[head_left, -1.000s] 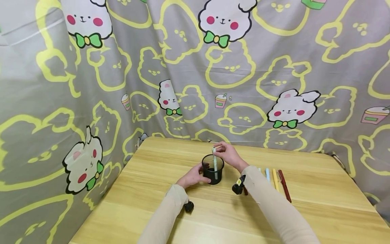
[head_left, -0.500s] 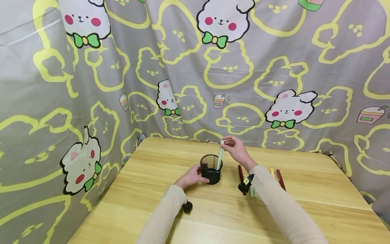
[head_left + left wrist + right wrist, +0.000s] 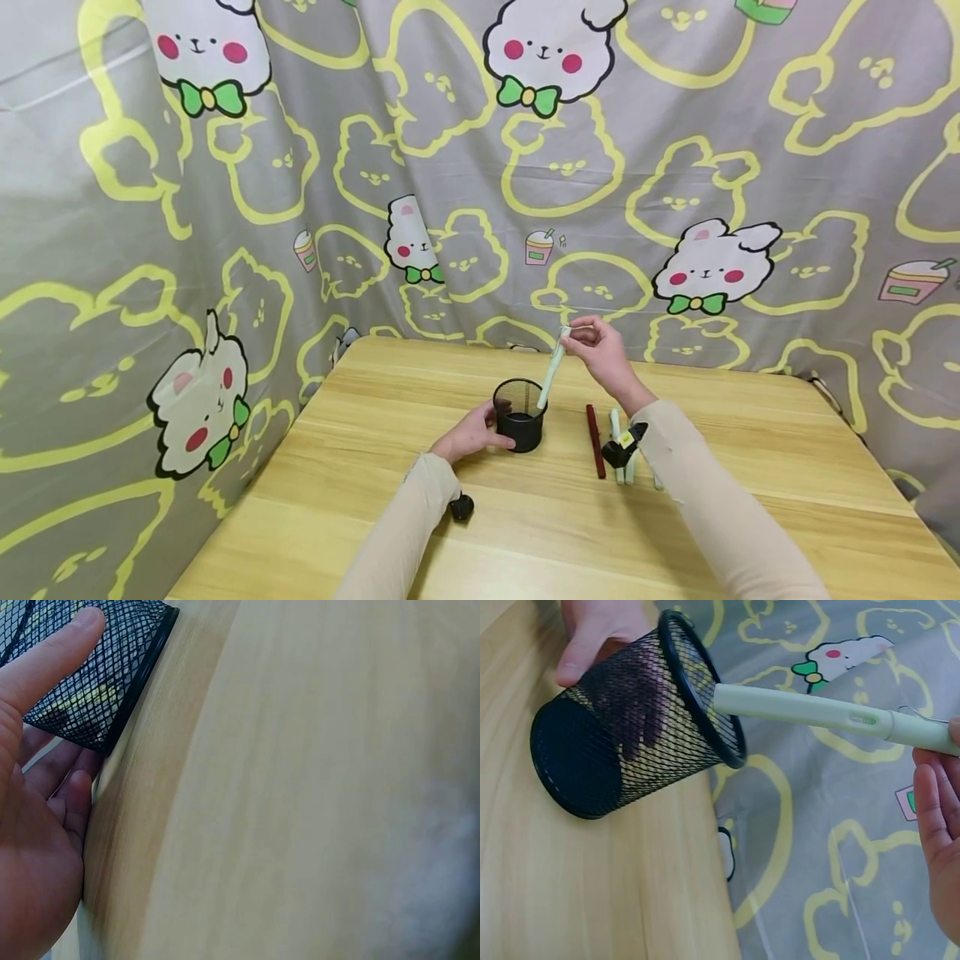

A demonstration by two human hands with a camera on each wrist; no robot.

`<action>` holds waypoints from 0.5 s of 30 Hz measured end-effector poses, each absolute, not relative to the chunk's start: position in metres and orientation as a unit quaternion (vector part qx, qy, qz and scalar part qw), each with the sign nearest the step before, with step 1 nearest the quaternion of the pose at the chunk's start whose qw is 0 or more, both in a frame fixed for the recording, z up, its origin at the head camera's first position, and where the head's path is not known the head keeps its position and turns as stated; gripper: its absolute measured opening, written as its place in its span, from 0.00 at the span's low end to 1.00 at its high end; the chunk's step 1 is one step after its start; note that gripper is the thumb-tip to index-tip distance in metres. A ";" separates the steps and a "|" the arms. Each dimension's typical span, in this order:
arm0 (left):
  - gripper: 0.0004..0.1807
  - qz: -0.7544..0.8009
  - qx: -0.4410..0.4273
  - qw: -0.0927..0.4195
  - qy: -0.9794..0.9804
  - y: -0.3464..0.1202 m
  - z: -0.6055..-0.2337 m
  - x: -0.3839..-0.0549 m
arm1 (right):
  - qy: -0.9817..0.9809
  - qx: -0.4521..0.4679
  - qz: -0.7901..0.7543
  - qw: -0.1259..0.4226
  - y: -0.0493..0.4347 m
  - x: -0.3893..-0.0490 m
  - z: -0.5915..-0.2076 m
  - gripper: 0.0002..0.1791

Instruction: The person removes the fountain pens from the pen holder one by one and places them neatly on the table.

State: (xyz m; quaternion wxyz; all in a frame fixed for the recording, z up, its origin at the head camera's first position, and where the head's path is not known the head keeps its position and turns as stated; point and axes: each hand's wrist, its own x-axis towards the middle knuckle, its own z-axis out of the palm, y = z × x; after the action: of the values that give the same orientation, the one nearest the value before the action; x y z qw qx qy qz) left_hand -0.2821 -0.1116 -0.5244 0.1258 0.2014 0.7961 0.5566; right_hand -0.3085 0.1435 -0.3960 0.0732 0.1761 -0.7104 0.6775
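Observation:
A black mesh pen holder (image 3: 520,433) stands upright on the wooden table. My left hand (image 3: 472,435) grips it from the left, thumb across the mesh wall (image 3: 90,667) in the left wrist view and fingers round the far side. Between thumb and fingers, my right hand (image 3: 606,357) pinches a pale green pen (image 3: 553,368) near its upper, clip end. The pen slants down to the left, its lower end right at the holder's rim. In the right wrist view, that end of the pen (image 3: 795,706) overlaps the rim of the open top.
Right of the holder lie a dark red pen (image 3: 596,442) and several pale pens (image 3: 621,475), partly covered by the right wrist camera (image 3: 624,447) and sleeve. A patterned curtain (image 3: 480,183) hangs behind the table's far edge (image 3: 420,342).
My right hand has drawn the pale green pen up and to the right, from inside the holder to its rim. The left hand keeps its hold on the holder.

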 end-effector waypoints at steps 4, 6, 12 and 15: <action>0.41 0.561 0.199 0.131 0.793 -0.113 -0.524 -0.281 | -0.697 0.175 0.690 0.085 0.151 -0.308 -0.393 0.17; 0.41 0.562 0.201 0.129 0.792 -0.113 -0.524 -0.281 | -0.695 0.174 0.692 0.093 0.156 -0.307 -0.392 0.16; 0.41 0.564 0.199 0.134 0.790 -0.113 -0.524 -0.281 | -0.684 0.171 0.701 0.107 0.174 -0.304 -0.387 0.14; 0.41 0.565 0.199 0.134 0.790 -0.113 -0.524 -0.283 | -0.676 0.174 0.706 0.115 0.185 -0.302 -0.383 0.14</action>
State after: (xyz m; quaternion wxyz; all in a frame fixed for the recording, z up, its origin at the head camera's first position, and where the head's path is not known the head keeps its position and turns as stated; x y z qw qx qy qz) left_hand -0.2825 -0.1132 -0.5245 0.1343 0.1985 0.7898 0.5647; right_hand -0.3017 0.1846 -0.3833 0.1148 0.1740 -0.6764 0.7065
